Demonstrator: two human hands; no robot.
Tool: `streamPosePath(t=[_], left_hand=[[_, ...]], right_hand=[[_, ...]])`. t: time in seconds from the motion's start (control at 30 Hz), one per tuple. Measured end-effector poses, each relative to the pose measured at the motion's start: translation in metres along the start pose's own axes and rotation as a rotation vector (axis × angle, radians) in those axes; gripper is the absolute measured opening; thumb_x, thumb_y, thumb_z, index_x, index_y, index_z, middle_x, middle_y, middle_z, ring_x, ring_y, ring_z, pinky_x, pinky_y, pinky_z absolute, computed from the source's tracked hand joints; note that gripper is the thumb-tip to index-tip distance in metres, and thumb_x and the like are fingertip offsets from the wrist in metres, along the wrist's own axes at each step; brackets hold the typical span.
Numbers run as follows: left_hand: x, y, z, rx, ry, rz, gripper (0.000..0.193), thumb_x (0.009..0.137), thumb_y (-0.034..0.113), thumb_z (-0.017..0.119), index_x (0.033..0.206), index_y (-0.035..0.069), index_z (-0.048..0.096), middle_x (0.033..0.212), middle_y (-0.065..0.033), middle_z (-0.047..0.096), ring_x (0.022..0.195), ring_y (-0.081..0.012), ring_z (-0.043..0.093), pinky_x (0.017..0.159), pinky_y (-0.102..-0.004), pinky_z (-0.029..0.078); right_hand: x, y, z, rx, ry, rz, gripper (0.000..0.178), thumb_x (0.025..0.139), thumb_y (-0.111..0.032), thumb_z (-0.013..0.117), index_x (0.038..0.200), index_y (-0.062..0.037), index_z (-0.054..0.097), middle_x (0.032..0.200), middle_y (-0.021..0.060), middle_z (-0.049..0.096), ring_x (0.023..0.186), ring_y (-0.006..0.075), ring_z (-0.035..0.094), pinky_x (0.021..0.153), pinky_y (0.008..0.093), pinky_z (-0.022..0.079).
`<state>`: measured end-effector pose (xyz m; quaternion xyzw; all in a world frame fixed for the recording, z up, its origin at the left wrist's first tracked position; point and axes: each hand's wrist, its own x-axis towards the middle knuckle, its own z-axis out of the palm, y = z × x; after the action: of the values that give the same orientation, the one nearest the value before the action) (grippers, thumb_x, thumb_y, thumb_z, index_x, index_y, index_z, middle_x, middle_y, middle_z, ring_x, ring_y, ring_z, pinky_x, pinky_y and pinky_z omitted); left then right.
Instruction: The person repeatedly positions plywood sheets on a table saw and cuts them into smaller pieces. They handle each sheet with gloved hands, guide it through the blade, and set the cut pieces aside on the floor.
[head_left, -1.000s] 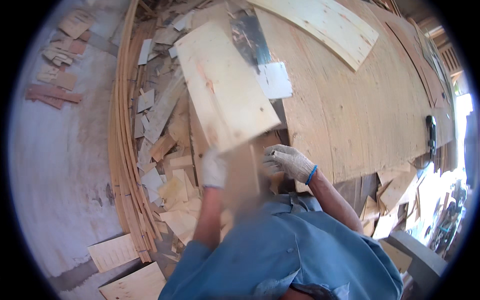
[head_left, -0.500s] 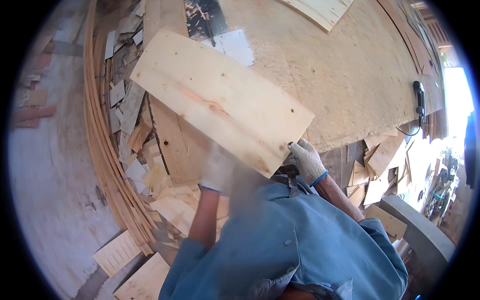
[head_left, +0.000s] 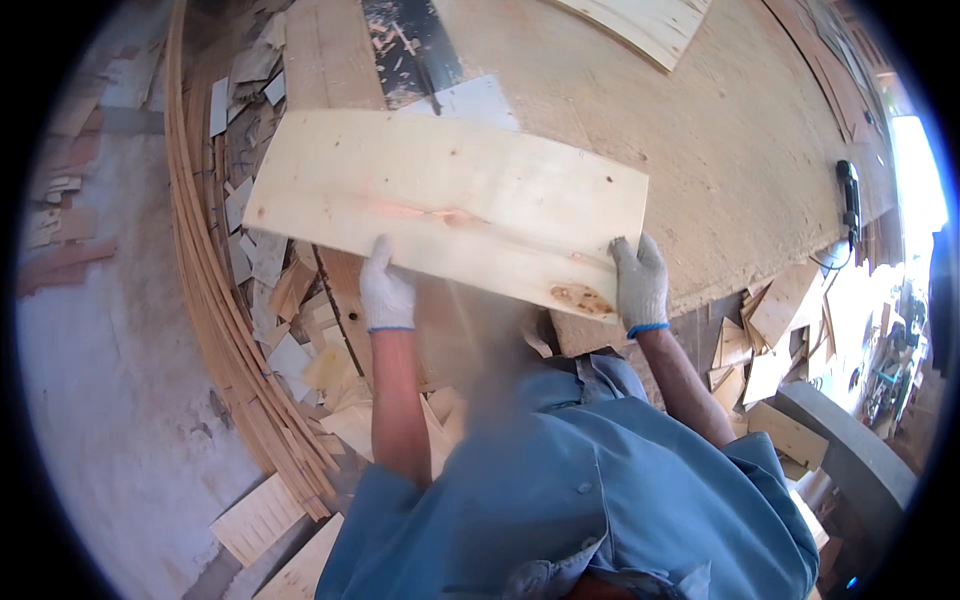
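Note:
A pale rectangular wooden board [head_left: 430, 200] with knots and a reddish streak is held over the near left part of the wooden worktable [head_left: 680, 210]. My left hand [head_left: 386, 290], in a white knit glove with a blue cuff, grips its near long edge left of the middle, thumb on top. At the board's right end, my right hand [head_left: 641, 284], gloved the same way, clasps the near corner; its thumb lies on the upper face. The fingers under the board are hidden on both sides.
Wood offcuts [head_left: 290, 290] lie heaped on the left beside long thin wood strips [head_left: 215, 330]. Another board [head_left: 650, 25] rests at the table's far side. A black handheld device with a cord [head_left: 849, 200] is at the right edge. More scrap pieces [head_left: 775, 320] lean below it.
The board has turned so that its right end is farther away and its left end nearer. My left hand has moved up and left along the near edge; the right hand has risen slightly.

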<state>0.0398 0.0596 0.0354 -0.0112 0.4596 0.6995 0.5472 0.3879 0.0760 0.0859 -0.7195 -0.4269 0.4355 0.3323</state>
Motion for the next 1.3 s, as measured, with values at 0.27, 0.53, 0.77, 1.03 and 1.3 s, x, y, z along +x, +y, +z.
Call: streamPosePath(t=[0.27, 0.53, 0.77, 1.03, 1.3], left_hand=[[-0.018, 0.030, -0.033, -0.148, 0.231, 0.123, 0.033, 0.091, 0.002, 0.060, 0.124, 0.002, 0.055, 0.123, -0.0115, 0.060, 0.117, -0.0271, 0.057, 0.104, -0.0457, 0.045], [-0.005, 0.037, -0.049, -0.194, 0.264, 0.119, 0.031, 0.092, 0.004, 0.062, 0.123, 0.005, 0.056, 0.123, -0.0109, 0.061, 0.119, -0.0254, 0.057, 0.104, -0.0456, 0.047], [0.002, 0.047, -0.049, -0.174, 0.230, 0.129, 0.032, 0.091, 0.004, 0.062, 0.122, 0.002, 0.054, 0.123, -0.0112, 0.060, 0.120, -0.0261, 0.056, 0.106, -0.0456, 0.044], [0.016, 0.048, -0.043, -0.148, 0.301, 0.127, 0.032, 0.090, 0.003, 0.063, 0.121, 0.001, 0.054, 0.122, -0.0129, 0.060, 0.119, -0.0279, 0.056, 0.106, -0.0459, 0.045], [0.024, 0.045, -0.056, -0.190, 0.262, 0.105, 0.032, 0.090, 0.001, 0.062, 0.121, 0.002, 0.055, 0.122, -0.0123, 0.061, 0.120, -0.0260, 0.056, 0.105, -0.0461, 0.046]], right_hand=[[0.101, -0.067, 0.072, -0.216, -0.274, -0.192, 0.041, 0.088, -0.032, 0.060, 0.119, -0.0058, 0.064, 0.101, 0.0190, 0.069, 0.092, 0.0300, 0.066, 0.083, 0.0378, 0.050], [0.149, -0.060, 0.126, -0.265, -0.300, -0.254, 0.046, 0.088, -0.036, 0.060, 0.123, -0.0052, 0.061, 0.113, 0.0190, 0.066, 0.106, 0.0297, 0.063, 0.092, 0.0369, 0.048], [0.160, -0.051, 0.145, -0.254, -0.355, -0.226, 0.055, 0.088, -0.037, 0.060, 0.130, -0.0011, 0.058, 0.122, 0.0224, 0.064, 0.115, 0.0333, 0.061, 0.097, 0.0364, 0.047], [0.168, -0.048, 0.153, -0.191, -0.261, -0.299, 0.027, 0.093, -0.024, 0.058, 0.112, -0.0064, 0.066, 0.087, 0.0067, 0.069, 0.084, 0.0125, 0.063, 0.079, 0.0287, 0.049], [0.171, -0.047, 0.155, -0.162, -0.324, -0.220, 0.054, 0.087, -0.035, 0.061, 0.129, -0.0009, 0.059, 0.116, 0.0206, 0.067, 0.109, 0.0315, 0.065, 0.093, 0.0368, 0.049]])
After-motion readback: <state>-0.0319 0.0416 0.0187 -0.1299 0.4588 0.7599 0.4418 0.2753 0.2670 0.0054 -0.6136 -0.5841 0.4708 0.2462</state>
